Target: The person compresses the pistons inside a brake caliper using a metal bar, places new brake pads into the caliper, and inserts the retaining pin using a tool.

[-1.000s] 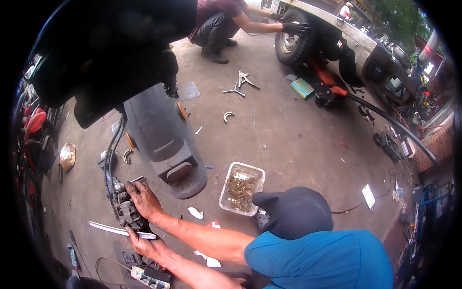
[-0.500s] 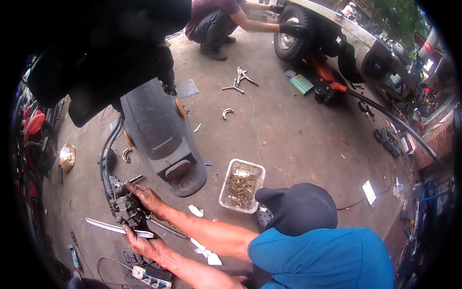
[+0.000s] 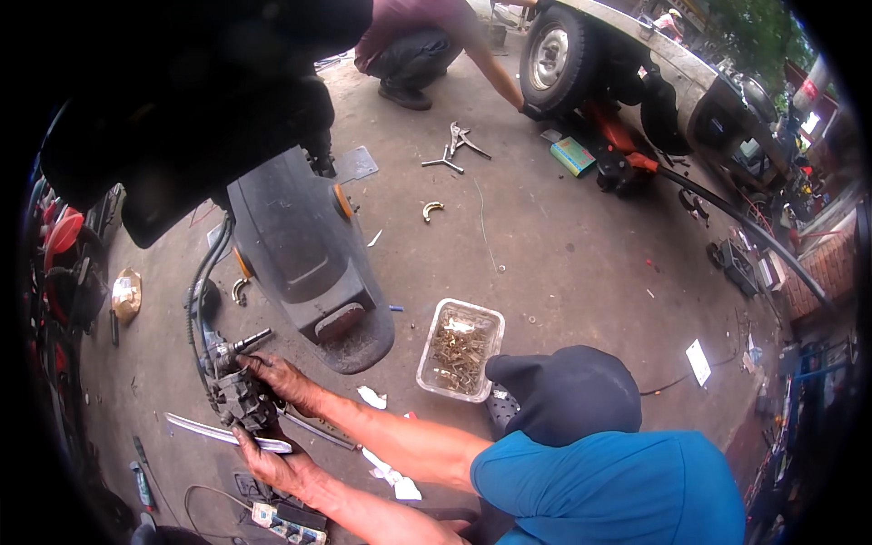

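My right hand (image 3: 280,377) is closed on a dark, grimy metal assembly (image 3: 238,395) with a protruding shaft, attached to cables beside the grey scooter mudguard (image 3: 295,263). My left hand (image 3: 268,459) is just below, gripping a long, pale, curved strip (image 3: 204,429) against the assembly's lower end; some of its fingers are hidden. A plastic tub of small metal parts (image 3: 460,350) lies to the right of both hands, beside a dark cloth-covered rounded shape (image 3: 568,395).
A co-worker (image 3: 404,41) squats by a truck wheel (image 3: 554,54). A red jack (image 3: 613,132) with long handle (image 3: 754,218), pliers (image 3: 459,139), a three-armed wrench (image 3: 443,163) and green box (image 3: 572,157) lie beyond. Red vehicle parts (image 3: 64,236) line the left; a power strip (image 3: 272,520) lies below.
The co-worker's gloved hand has moved from the wheel's middle down to its lower edge. My hands stay on the assembly and strip, with only a slight shift.
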Demonstrator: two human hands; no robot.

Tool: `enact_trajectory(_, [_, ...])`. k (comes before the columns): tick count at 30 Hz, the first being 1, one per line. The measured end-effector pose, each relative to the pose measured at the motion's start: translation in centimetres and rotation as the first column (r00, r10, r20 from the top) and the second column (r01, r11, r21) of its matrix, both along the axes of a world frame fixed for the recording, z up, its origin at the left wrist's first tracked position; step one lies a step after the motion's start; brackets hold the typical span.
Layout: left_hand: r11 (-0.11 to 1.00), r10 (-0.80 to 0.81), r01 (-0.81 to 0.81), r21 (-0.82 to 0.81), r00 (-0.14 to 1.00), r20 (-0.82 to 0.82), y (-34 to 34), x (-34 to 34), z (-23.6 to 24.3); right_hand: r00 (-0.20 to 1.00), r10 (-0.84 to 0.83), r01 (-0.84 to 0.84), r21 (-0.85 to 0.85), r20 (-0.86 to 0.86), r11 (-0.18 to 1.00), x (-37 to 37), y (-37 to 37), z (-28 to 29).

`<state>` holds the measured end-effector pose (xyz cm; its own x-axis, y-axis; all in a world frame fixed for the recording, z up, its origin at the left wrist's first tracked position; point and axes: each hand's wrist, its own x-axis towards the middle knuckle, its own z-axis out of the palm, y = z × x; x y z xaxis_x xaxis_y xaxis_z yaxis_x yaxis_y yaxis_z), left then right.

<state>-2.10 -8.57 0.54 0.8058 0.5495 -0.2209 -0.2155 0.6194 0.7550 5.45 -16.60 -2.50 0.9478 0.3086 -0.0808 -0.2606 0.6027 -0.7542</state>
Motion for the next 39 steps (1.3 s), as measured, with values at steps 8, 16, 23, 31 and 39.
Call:
enact_trajectory(8, [1.0,-0.006,0.006,0.004,1.0,0.011,0.1,0.1,-0.3,1.0,-0.018,0.018,-0.005,0.013,1.0,0.0,0.2,-0.1])
enact_trajectory(16, [1.0,-0.005,0.005,0.004,1.0,0.004,0.1,0.1,-0.7,0.999,-0.033,0.034,-0.028,0.015,0.999,0.0,0.4,-0.3])
enact_trajectory(23, [1.0,0.008,-0.008,-0.005,1.0,-0.017,0.0,0.2,-0.7,0.99,-0.095,0.105,-0.092,0.109,0.99,0.1,0.4,-0.7])
enact_trajectory(31, [1.0,0.002,-0.002,-0.031,1.0,0.001,0.2,0.1,-0.9,0.997,-0.055,0.059,-0.075,0.061,0.995,0.0,0.4,-0.7])
enact_trajectory(39, [0.999,-0.011,0.011,-0.04,1.0,0.01,-0.1,0.2,-1.1,0.994,-0.076,0.085,-0.109,0.08,0.99,0.0,0.4,-1.3])
